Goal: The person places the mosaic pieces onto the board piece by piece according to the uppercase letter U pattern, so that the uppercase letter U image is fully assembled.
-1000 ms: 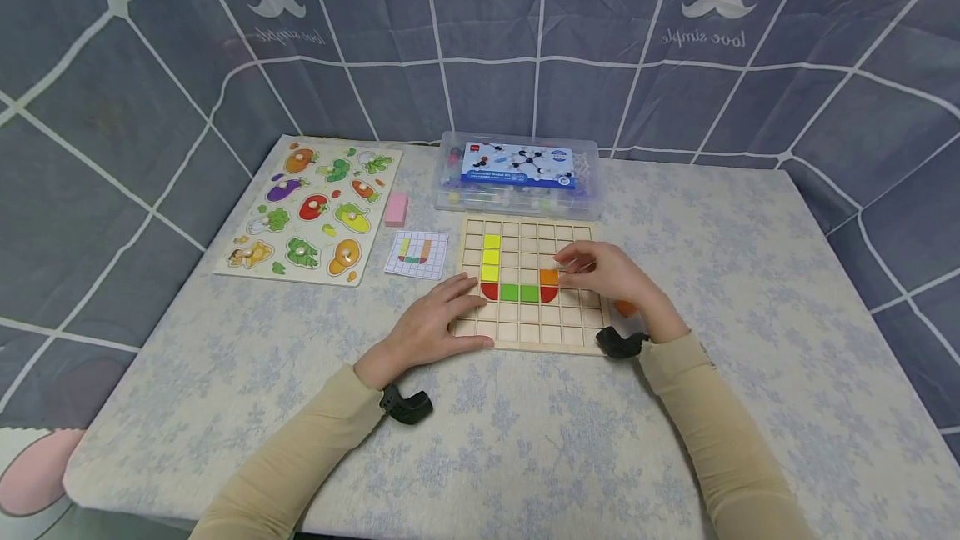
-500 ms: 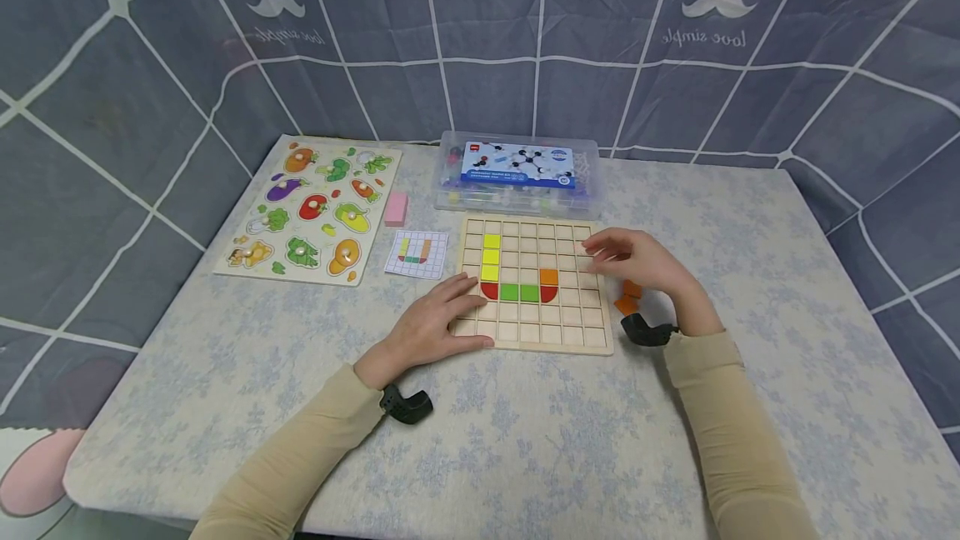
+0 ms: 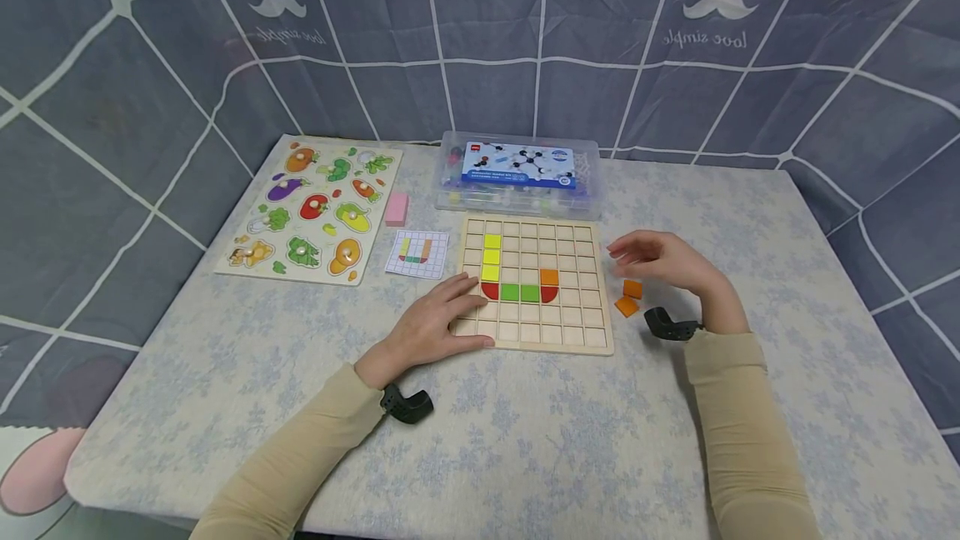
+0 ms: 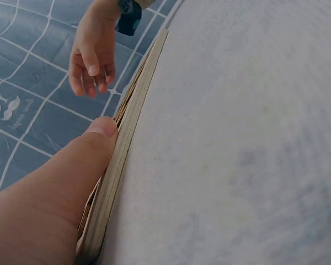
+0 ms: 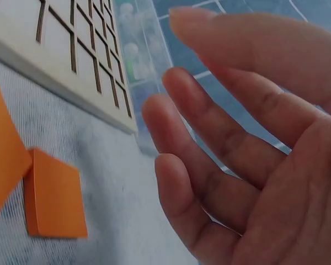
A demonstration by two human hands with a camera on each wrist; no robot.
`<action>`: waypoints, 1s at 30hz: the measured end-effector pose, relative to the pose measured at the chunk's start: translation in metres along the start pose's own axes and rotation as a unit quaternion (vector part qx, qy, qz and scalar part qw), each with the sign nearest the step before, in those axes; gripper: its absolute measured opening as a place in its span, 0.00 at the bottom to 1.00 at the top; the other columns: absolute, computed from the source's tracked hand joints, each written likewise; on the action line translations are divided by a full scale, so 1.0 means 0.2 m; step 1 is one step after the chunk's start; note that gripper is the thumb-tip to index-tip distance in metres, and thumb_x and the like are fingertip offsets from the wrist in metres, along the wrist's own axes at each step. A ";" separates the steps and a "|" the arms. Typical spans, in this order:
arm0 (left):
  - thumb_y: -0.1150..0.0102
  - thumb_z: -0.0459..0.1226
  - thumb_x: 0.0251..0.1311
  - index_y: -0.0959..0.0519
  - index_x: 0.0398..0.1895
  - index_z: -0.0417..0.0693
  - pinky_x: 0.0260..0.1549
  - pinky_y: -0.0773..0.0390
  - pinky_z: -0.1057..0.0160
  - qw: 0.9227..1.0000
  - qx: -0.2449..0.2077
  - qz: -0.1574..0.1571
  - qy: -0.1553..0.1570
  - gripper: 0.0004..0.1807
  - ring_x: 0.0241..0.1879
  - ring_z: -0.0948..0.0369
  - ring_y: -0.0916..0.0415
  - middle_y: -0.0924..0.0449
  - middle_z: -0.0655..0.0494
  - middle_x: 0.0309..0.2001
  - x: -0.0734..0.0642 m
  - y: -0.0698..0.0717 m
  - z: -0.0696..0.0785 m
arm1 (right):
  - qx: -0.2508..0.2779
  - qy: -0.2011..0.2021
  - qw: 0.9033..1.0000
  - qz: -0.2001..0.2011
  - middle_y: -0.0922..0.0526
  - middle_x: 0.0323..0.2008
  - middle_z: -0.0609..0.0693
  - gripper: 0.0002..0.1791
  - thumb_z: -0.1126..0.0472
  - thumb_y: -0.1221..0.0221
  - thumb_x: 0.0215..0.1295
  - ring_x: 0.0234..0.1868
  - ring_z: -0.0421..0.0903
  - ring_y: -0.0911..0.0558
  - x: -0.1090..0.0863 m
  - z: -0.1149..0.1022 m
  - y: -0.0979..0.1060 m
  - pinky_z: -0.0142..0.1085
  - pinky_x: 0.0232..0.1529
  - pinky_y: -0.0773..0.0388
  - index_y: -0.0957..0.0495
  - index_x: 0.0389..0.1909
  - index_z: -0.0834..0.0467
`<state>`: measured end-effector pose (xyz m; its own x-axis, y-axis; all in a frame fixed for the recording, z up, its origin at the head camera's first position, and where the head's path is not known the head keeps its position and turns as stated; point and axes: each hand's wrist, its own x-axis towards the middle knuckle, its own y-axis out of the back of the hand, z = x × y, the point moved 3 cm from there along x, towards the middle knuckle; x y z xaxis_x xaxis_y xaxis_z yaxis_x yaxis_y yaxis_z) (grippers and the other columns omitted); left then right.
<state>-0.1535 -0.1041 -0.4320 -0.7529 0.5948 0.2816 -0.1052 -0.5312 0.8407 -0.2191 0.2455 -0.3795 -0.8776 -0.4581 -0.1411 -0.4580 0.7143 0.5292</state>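
Observation:
A wooden grid board (image 3: 529, 332) lies flat on the table, with yellow squares (image 3: 491, 257), green squares (image 3: 520, 293), red rounded pieces (image 3: 550, 295) and one orange square (image 3: 549, 277) in its cells, forming a U. My left hand (image 3: 435, 323) rests on the board's left side, fingers spread; the left wrist view shows its thumb (image 4: 94, 146) against the board's edge. Off the board's right edge my right hand (image 3: 660, 261) hovers with relaxed fingers and holds nothing. Two loose orange squares (image 5: 58, 196) lie below it on the table, touching or nearly touching each other.
Left of the board lie a small card (image 3: 417, 254) printed with a coloured U on a grid and a pink block (image 3: 396, 209). A vegetable peg puzzle (image 3: 330, 252) is further left. Behind the board sits a clear plastic box (image 3: 517, 200) with a printed label.
My right hand has drawn back from the orange square on the board and moved right, past the board's edge. The loose orange squares have come into view. My left hand stays in place.

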 end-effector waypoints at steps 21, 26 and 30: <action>0.36 0.58 0.50 0.22 0.54 0.48 0.63 0.39 0.51 1.000 -0.002 -0.009 0.010 0.32 0.68 0.52 0.45 0.35 0.46 0.65 0.00 -0.01 -0.01 | 0.022 -0.028 0.999 -0.018 0.24 0.53 0.64 0.24 0.61 0.37 0.60 0.50 0.48 0.22 -0.05 0.13 0.06 0.30 0.47 0.25 0.28 0.55 0.67; 0.37 0.58 0.51 0.22 0.54 0.48 0.64 0.40 0.52 1.000 -0.005 -0.010 0.012 0.33 0.68 0.53 0.46 0.35 0.46 0.66 0.00 -0.01 -0.01 | 0.025 -0.037 0.999 -0.022 0.25 0.53 0.64 0.25 0.61 0.37 0.60 0.51 0.49 0.22 -0.06 0.16 0.07 0.30 0.49 0.26 0.29 0.56 0.68; 0.36 0.58 0.51 0.22 0.54 0.48 0.63 0.39 0.52 1.000 -0.003 -0.006 0.007 0.32 0.68 0.52 0.45 0.35 0.46 0.65 0.00 -0.01 -0.01 | 0.019 -0.044 0.999 -0.021 0.25 0.54 0.64 0.26 0.60 0.36 0.60 0.51 0.47 0.22 -0.07 0.18 0.07 0.30 0.49 0.26 0.29 0.57 0.67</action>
<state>-0.1543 -0.1050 -0.4354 -0.7610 0.5927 0.2637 -0.1193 -0.5275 0.8411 -0.2186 0.2804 -0.4000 -0.8656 -0.4417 -0.2360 -0.4985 0.7151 0.4900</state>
